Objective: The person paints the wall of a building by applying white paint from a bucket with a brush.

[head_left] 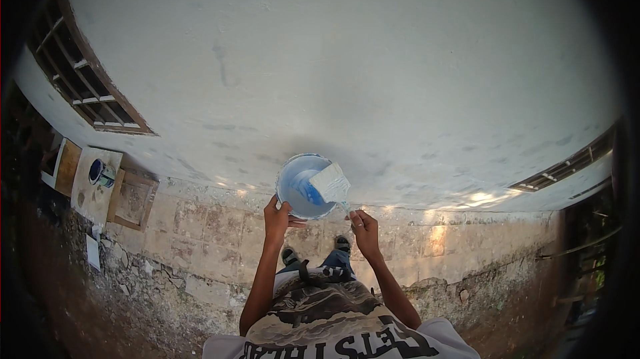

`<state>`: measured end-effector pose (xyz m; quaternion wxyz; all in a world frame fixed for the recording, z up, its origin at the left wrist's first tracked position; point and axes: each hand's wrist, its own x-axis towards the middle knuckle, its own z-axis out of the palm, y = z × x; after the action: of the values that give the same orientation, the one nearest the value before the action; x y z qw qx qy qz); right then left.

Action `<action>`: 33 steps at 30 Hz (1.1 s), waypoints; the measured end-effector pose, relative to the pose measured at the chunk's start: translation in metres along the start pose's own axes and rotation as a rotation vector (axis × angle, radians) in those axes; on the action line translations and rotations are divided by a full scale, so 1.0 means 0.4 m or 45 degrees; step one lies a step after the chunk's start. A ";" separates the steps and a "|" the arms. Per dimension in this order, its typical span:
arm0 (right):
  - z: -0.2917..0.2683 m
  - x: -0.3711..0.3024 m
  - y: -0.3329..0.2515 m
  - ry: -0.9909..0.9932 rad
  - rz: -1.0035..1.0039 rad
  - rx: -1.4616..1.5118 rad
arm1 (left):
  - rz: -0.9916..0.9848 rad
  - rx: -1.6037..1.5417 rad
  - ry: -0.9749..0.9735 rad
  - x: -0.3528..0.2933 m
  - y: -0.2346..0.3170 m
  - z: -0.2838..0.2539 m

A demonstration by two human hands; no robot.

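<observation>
Brush (331,184) over right side of bucket (286,184)

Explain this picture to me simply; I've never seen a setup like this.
There is no machine here, just a person's two bare hands. The single picture comes from a wide fisheye camera worn on the head, looking down, so straight edges bend. The left hand has its grip on a round bucket, bluish inside. The right hand holds a broad brush, coated whitish, over the bucket's opening. Ahead rises a pale wall; underfoot is a worn walkway. At far left, another container sits on a pale board.
</observation>
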<state>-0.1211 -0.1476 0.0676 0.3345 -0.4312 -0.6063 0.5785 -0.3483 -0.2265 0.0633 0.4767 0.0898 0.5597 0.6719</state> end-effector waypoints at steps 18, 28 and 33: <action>-0.057 0.098 -0.058 -0.130 -0.426 -1.080 | -0.019 -0.011 -0.050 0.036 0.014 0.025; -0.049 0.250 -0.168 -0.114 -0.671 -1.221 | -0.011 -0.001 -0.026 0.121 -0.028 0.016; -0.037 0.381 -0.232 -0.078 -0.811 -1.267 | -0.034 -0.020 0.003 0.151 -0.069 -0.003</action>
<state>-0.1821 0.0010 0.1469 0.2317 -0.3161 -0.9137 0.1077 -0.3659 -0.1847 0.0147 0.4857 0.0778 0.5561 0.6700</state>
